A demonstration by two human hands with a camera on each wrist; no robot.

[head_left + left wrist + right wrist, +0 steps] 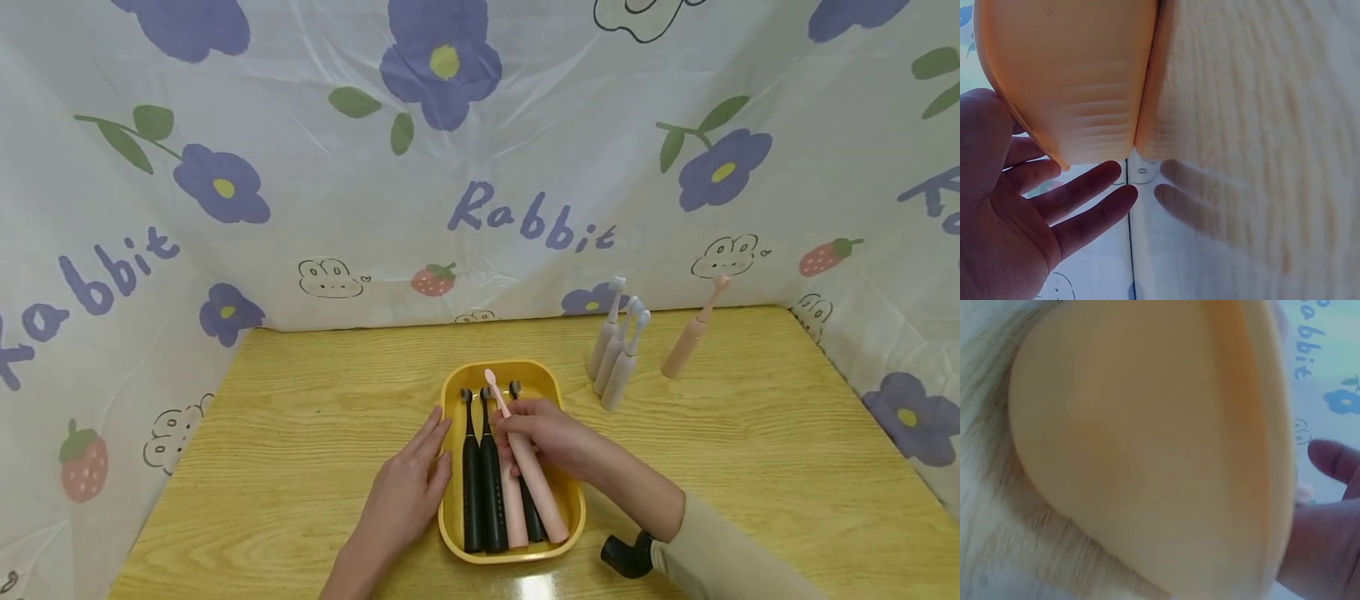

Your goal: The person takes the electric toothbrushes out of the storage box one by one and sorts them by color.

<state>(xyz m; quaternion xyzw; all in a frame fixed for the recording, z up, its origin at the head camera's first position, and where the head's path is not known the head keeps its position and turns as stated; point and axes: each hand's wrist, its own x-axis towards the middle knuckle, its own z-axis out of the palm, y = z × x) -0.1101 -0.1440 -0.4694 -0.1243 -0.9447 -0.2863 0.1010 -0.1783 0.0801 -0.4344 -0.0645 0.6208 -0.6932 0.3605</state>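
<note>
Backdrop cloth (480, 167) @ 12 o'clock reads "Rabbit". Yellow tray (542, 385) @ 6: 3 blk brushes (491, 492), 1 pink brush (514, 517) inside. R hand (546, 437) grips 2nd pink brush (536, 483) over tray, base twd 5. L hand (412, 485), fingers extended, touches tray @ 9. 3 grey brushes (619, 375) upright, tray's 2.
</note>
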